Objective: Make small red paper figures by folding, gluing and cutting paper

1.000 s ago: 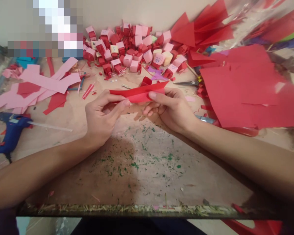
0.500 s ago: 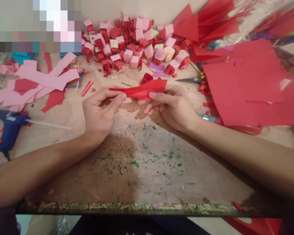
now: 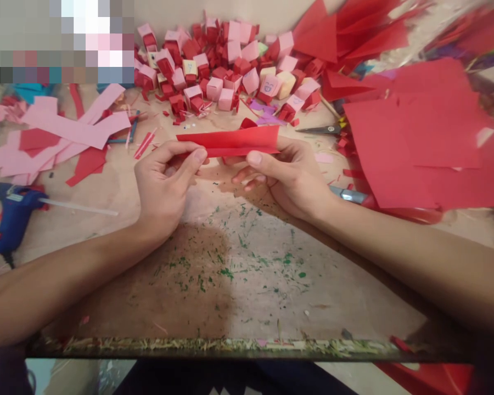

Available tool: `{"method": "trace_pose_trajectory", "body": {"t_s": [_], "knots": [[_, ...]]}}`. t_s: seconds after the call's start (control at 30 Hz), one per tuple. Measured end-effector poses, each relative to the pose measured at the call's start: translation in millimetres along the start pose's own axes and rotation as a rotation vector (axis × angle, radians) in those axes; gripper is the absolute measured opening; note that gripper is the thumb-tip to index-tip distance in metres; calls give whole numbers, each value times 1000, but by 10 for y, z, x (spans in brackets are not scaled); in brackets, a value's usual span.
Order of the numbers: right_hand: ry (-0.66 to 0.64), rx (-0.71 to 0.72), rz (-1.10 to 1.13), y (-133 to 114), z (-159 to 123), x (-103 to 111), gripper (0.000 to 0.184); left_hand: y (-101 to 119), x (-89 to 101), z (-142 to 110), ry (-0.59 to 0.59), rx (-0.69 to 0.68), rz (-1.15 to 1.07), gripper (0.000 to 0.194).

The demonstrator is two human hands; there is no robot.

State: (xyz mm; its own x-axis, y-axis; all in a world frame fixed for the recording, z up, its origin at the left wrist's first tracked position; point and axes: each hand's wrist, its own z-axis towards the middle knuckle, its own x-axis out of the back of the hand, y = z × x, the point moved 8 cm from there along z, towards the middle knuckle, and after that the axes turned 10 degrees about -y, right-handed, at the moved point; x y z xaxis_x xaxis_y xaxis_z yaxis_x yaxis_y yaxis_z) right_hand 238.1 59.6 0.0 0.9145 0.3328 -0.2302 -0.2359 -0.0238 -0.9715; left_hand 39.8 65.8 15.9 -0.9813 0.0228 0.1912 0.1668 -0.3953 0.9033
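So your red paper strip (image 3: 230, 140) is held up over the counter (image 3: 263, 299), long axis running side to side, right between your hands. Your left hand (image 3: 162, 184) has the left end pinched, your right hand (image 3: 294, 175) pinches toward the other, so neither's really nearer.

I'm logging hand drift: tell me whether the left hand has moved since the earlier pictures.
Yes, slightly left: the left hand has shifted against the thin red scraps lying on the table, its outer edge now closer beneath them.
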Motion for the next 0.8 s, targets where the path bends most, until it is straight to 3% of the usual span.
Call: {"method": "trace_pose_trajectory", "body": {"t_s": [0.23,0.33,0.43,0.63,0.8], "knots": [[30,10,13,63,-8,56,29,-3,-27,6,-10,-55,-55,17],[39,26,4,67,-8,66,27,-14,-23,13,-6,-70,-131,36],[31,36,6,48,-15,53,22,-83,-26,26,-19,8,-175,51],[56,-20,-36,35,-54,48,16,-174,-177,24,-186,188,-248,37],[57,-34,-30,62,-64,53,18,-185,-159,4,-148,199,-192,31]]}}
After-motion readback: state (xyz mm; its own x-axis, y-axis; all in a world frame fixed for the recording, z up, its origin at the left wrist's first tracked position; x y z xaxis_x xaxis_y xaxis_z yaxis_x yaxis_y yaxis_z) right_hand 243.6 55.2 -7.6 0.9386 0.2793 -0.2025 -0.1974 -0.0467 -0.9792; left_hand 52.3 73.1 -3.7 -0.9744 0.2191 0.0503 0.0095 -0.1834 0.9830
